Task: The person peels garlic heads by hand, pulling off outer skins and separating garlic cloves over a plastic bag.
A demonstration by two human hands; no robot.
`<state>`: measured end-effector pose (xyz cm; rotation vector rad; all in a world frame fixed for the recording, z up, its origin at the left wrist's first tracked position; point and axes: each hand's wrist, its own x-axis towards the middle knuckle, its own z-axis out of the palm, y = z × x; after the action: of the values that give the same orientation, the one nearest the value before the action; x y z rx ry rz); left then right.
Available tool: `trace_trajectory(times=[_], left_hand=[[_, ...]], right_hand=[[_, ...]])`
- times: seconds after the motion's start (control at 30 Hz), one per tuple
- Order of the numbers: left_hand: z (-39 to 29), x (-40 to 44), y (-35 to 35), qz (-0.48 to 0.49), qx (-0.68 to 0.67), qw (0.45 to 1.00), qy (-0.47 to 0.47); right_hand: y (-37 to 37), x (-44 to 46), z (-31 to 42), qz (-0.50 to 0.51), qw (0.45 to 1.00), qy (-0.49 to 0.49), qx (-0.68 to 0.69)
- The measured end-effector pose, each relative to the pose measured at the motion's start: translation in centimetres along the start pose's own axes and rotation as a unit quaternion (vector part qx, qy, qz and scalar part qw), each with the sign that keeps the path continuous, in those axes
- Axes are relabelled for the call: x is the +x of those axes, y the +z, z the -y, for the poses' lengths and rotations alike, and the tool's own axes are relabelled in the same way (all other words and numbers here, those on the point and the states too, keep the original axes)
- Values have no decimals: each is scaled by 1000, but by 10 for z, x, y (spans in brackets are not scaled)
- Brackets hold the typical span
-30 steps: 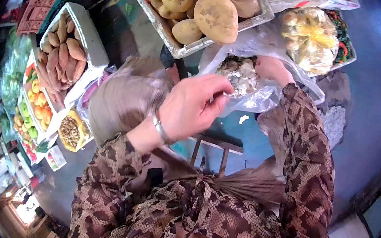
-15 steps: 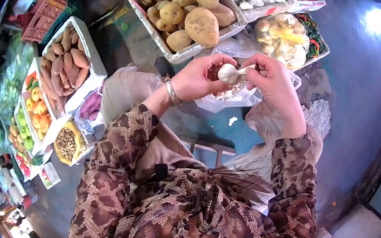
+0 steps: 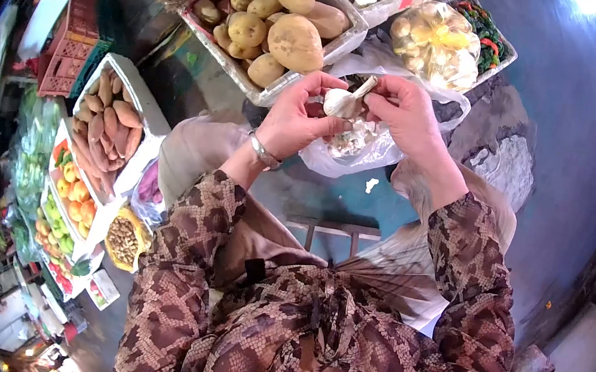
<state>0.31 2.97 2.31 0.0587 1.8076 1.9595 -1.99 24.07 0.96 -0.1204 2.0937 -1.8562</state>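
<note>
A: Item in hand?

B: One garlic bulb, rounded, papery white, with a stiff pale stalk slanting up to the right. Location: in the air between both hands, above the open bag.

A: Left hand?

B: Left hand: curled in a C around the bulb's left side, thumb below, fingers above; gripping the bulb. On the wrist, a smooth silver bracelet.

A: Right hand?

B: Right hand: thumb and forefinger pinched together at the foot of the stalk, remaining fingers bent. Both forearms angled inward, elbows bent; sleeves of thin cloth, brown snakeskin-like print.

A: Beneath?

B: One plastic bag, thin, translucent, crinkled; inside, flaky white skins. Nearby on the floor, one ragged white scrap.

A: Stock around?

B: Potatoes, tan, lumpy, in a scuffed white box. Sweet potatoes, reddish, tapered, in a second white box. One glossy bulging bag, pale rounded contents, yellowish middle.
</note>
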Motion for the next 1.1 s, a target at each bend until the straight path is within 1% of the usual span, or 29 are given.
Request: trace_trajectory(times=[0.07,0.1,0.17,0.2,0.23,0.3,0.37,0.43,0.53,0.6,0.73,0.8,0.83,0.87,0.9,0.93,1.1], left_hand=[[0,-1,3,-9,3,1000,-6],[1,0,3,-15,4,1000,-3],[3,-1,4,-23,5,1000,1],[4,-1,4,-27,-1,999,16],[6,-1,4,-32,-6,999,33],[8,-1,2,-32,-11,999,32],[7,-2,0,-33,-17,999,31],[-5,-4,-2,-19,-66,997,-22],[-2,-4,-1,-22,-53,998,-17],[-1,-4,0,-22,-55,998,-18],[0,-5,2,-21,-50,999,-6],[3,-5,4,-19,-54,998,4],[4,-5,4,-19,-58,998,15],[3,-5,3,-18,-58,998,15],[-1,-5,1,-17,-59,998,-8],[-3,-5,0,-16,-59,998,-30],[1,-6,0,-11,-57,998,-26]], right_hand=[[3,2,-4,-26,999,-31,-14],[1,4,-4,-21,998,-34,-47],[2,6,-6,-25,997,-38,-56],[3,6,-5,-29,996,-42,-67],[4,6,-5,-29,997,-43,-66],[6,5,-1,-25,998,-50,-5],[2,5,2,-9,999,-43,-14],[0,5,6,8,999,-36,-24],[2,3,9,17,1000,-25,-6],[2,3,9,18,996,-47,-67],[5,5,0,0,994,-80,-76],[7,4,0,-15,993,-98,-58],[6,4,1,-15,993,-98,-57],[4,4,4,-4,997,-75,-21],[3,3,5,7,998,-53,16],[2,4,4,7,998,-54,17],[1,1,9,10,996,-75,-36]])
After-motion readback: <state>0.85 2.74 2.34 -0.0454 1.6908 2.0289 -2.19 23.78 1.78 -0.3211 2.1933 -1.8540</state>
